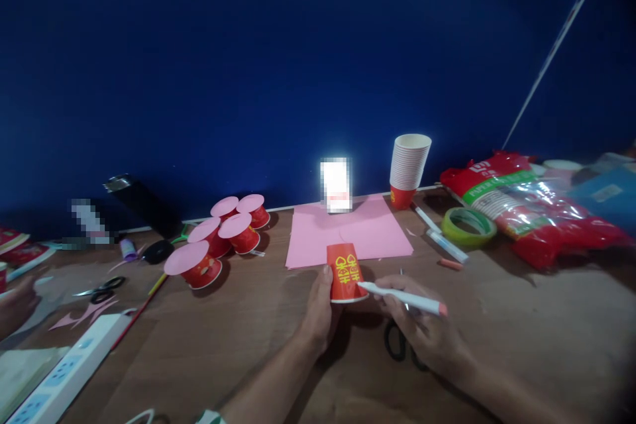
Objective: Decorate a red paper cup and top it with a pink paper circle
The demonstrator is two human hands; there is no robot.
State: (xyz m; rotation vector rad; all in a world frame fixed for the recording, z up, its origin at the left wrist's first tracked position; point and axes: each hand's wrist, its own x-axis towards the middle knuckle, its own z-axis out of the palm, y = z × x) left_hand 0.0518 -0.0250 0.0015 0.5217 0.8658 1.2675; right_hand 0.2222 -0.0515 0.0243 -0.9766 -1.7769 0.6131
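Note:
My left hand [318, 308] grips a red paper cup [345, 273] with yellow characters, standing upside down on the wooden table [238, 344]. My right hand [422, 331] holds a white marker [405, 297] with a pink end, its tip touching the cup's right side near the rim. Black scissors [397, 341] lie under my right hand. A pink paper sheet [370, 232] lies just behind the cup.
Several red cups with pink discs [218, 238] stand at the left. A stack of paper cups [408, 169], green tape roll [468, 225], markers [447, 245] and a red bag [527, 212] sit right. Scissors [99, 290], a power strip [69, 368] and another person's hand [14, 308] lie left.

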